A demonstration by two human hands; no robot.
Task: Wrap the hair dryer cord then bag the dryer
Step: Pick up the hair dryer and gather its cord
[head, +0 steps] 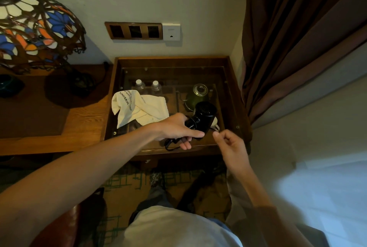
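Note:
A small black hair dryer (204,114) is held just above the glass-topped side table (230,95). My left hand (177,129) grips its folded handle, the index finger stretched out to the right. Black cord (170,143) loops out below that hand. My right hand (231,145) hovers just right of the dryer with its fingers curled, thumb and forefinger pinched near a thin bit of cord or the white plug (215,122); I cannot tell whether they hold it. A cream cloth bag (139,108) printed UNISKIN lies crumpled on the glass, left of the dryer.
Under the glass stand two water bottles (148,86) and a green kettle (196,94). A stained-glass lamp (37,26) stands on the wooden desk at the left. A switch panel (134,31) is on the wall behind, brown curtains (297,38) hang at the right.

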